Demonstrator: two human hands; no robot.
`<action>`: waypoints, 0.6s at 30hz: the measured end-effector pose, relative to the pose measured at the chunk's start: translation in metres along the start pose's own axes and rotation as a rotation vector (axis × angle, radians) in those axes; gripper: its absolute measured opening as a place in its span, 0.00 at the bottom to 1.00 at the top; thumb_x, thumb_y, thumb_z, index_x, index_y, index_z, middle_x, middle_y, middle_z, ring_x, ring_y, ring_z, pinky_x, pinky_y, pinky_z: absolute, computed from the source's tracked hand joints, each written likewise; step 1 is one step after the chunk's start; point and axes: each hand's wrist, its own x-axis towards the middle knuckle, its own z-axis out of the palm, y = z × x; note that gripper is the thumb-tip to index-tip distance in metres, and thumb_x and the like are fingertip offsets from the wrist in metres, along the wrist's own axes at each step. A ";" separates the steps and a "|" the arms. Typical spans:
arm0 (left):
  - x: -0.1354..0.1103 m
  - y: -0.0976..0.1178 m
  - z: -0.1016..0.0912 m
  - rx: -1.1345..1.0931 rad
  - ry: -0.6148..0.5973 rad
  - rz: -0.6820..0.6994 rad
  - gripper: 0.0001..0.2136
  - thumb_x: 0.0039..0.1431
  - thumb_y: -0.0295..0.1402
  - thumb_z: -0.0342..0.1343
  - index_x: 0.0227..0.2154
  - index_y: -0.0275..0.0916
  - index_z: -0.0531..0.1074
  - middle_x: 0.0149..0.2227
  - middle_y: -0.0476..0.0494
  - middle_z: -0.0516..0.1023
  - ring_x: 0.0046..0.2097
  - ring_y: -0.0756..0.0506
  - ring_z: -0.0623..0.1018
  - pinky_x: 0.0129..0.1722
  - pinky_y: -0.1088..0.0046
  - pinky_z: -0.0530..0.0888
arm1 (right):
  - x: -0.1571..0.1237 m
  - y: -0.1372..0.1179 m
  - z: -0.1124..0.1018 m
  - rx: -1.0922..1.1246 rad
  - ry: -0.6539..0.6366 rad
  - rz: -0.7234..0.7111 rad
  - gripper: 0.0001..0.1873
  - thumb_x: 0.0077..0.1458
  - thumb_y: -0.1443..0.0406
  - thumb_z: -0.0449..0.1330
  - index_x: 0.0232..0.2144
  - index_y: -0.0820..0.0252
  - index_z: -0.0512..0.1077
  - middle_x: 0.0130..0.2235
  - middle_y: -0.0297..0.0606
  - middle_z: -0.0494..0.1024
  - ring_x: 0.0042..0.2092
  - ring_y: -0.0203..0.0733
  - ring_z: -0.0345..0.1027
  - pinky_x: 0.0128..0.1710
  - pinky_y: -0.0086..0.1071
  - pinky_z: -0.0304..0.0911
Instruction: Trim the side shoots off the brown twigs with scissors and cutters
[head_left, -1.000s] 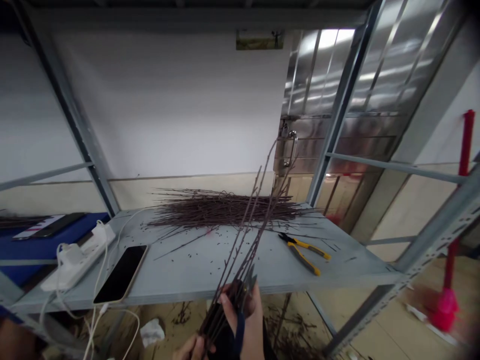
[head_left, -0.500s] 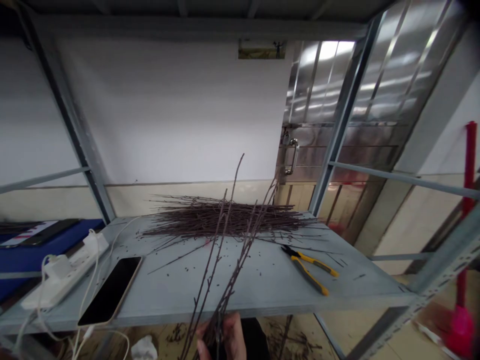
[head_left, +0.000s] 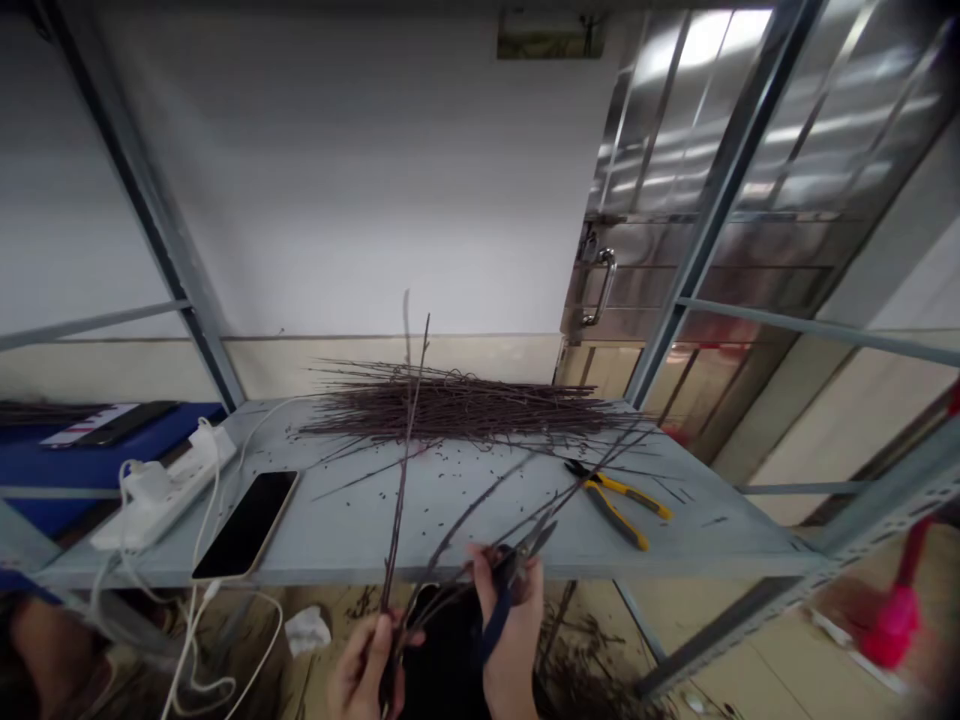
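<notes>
My left hand [head_left: 367, 662], low in the middle, is closed around the lower ends of several thin dark twigs [head_left: 403, 470]. Some of these stand nearly upright; others slant right, past my other hand. My right hand [head_left: 514, 625] grips a pair of pruning shears [head_left: 534, 540] with dark blue handles, its blades apart and pointing up right. Slanting twigs run beside the thumb and blades; whether its fingers also pinch them, I cannot tell. Behind both hands, a large pile of dark twigs [head_left: 450, 405] lies across the back of the grey metal shelf [head_left: 465, 555].
Yellow-handled pliers [head_left: 619, 505] lie right on the shelf. A black-screened phone [head_left: 246, 525] and a white power strip [head_left: 161, 500] with cables are at left. Metal posts [head_left: 724, 190] frame the shelf. Twig scraps [head_left: 585, 650] and a crumpled white tissue [head_left: 307, 630] are below.
Where one hand with a bunch of twigs showed, both hands now show, and the shears have come into view. The twigs have spread into upright and right-slanting ones. The view has tilted down.
</notes>
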 end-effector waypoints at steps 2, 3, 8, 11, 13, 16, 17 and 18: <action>0.002 0.012 0.013 -0.100 -0.040 -0.015 0.21 0.40 0.50 0.66 0.29 0.36 0.77 0.18 0.50 0.76 0.12 0.57 0.63 0.09 0.83 0.54 | 0.011 -0.014 0.000 -0.013 0.002 -0.013 0.20 0.47 0.59 0.67 0.34 0.53 0.58 0.33 0.34 0.81 0.29 0.39 0.75 0.34 0.35 0.71; 0.004 0.020 0.019 -0.153 -0.085 -0.025 0.20 0.40 0.49 0.67 0.27 0.35 0.76 0.21 0.48 0.78 0.12 0.57 0.63 0.09 0.83 0.54 | 0.017 -0.021 0.002 -0.009 0.009 -0.023 0.20 0.47 0.59 0.66 0.34 0.54 0.58 0.33 0.34 0.80 0.28 0.38 0.74 0.34 0.35 0.70; 0.011 0.051 0.042 -0.258 -0.172 -0.094 0.19 0.40 0.46 0.67 0.27 0.33 0.77 0.23 0.41 0.80 0.15 0.53 0.68 0.10 0.82 0.59 | 0.044 -0.049 0.020 0.007 0.011 -0.050 0.20 0.44 0.57 0.67 0.32 0.56 0.61 0.29 0.33 0.79 0.25 0.37 0.71 0.30 0.33 0.66; 0.012 0.060 0.050 -0.271 -0.229 -0.073 0.17 0.39 0.44 0.67 0.25 0.32 0.78 0.25 0.38 0.82 0.19 0.51 0.73 0.12 0.81 0.63 | 0.054 -0.059 0.029 0.005 -0.042 -0.075 0.21 0.43 0.57 0.68 0.31 0.56 0.60 0.29 0.31 0.78 0.26 0.37 0.72 0.32 0.33 0.65; 0.011 0.063 0.054 -0.263 -0.254 -0.056 0.17 0.42 0.44 0.66 0.25 0.32 0.78 0.26 0.39 0.81 0.19 0.51 0.72 0.12 0.81 0.62 | 0.059 -0.064 0.032 0.004 -0.083 -0.082 0.21 0.43 0.56 0.68 0.30 0.55 0.59 0.29 0.30 0.78 0.28 0.37 0.72 0.32 0.32 0.65; 0.010 0.065 0.058 -0.251 -0.270 -0.053 0.18 0.45 0.46 0.63 0.27 0.31 0.78 0.26 0.39 0.81 0.18 0.53 0.70 0.12 0.80 0.59 | 0.064 -0.070 0.033 -0.019 -0.135 -0.098 0.20 0.46 0.55 0.66 0.30 0.55 0.58 0.29 0.30 0.77 0.26 0.36 0.71 0.30 0.32 0.64; 0.009 0.067 0.059 -0.252 -0.273 -0.054 0.19 0.46 0.47 0.62 0.27 0.31 0.78 0.26 0.39 0.81 0.18 0.53 0.69 0.12 0.80 0.59 | 0.065 -0.072 0.034 -0.028 -0.144 -0.107 0.19 0.47 0.55 0.65 0.30 0.55 0.58 0.28 0.30 0.77 0.26 0.35 0.70 0.29 0.31 0.63; 0.009 0.068 0.059 -0.256 -0.279 -0.054 0.20 0.47 0.48 0.61 0.28 0.31 0.78 0.27 0.39 0.81 0.18 0.52 0.70 0.13 0.80 0.60 | 0.066 -0.073 0.034 -0.034 -0.152 -0.116 0.19 0.47 0.55 0.65 0.29 0.55 0.58 0.28 0.29 0.76 0.25 0.35 0.69 0.28 0.31 0.63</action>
